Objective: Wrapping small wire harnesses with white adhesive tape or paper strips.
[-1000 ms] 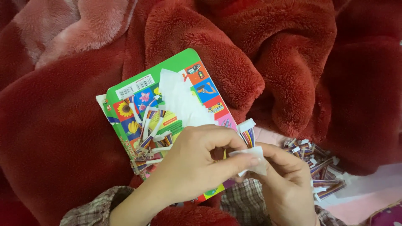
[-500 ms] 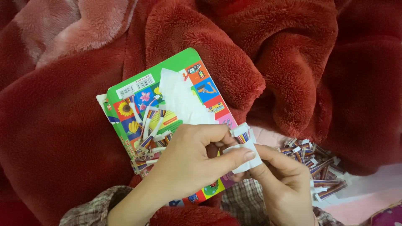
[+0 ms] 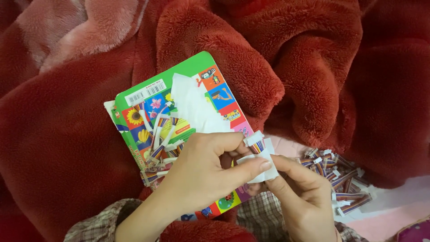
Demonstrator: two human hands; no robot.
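Observation:
My left hand (image 3: 204, 172) and my right hand (image 3: 301, 195) meet over the lower right corner of a colourful picture-covered book (image 3: 148, 96) with a green border. Between their fingertips they pinch a small white paper-wrapped piece (image 3: 260, 162) with striped, multicoloured ends showing at its top. Several similar striped pieces with white bands (image 3: 161, 139) lie on the book, beside a torn white sheet of paper (image 3: 192, 105). A plaid sleeve covers my left forearm.
A thick red fleece blanket (image 3: 277, 58) fills the scene in heavy folds. To the right, a heap of several more striped wrapped pieces (image 3: 340, 177) lies on a pale pink surface (image 3: 394, 210) at the blanket's edge.
The small white piece has shifted slightly between my fingertips, and my left thumb now lies across it. The book and the piles have not moved.

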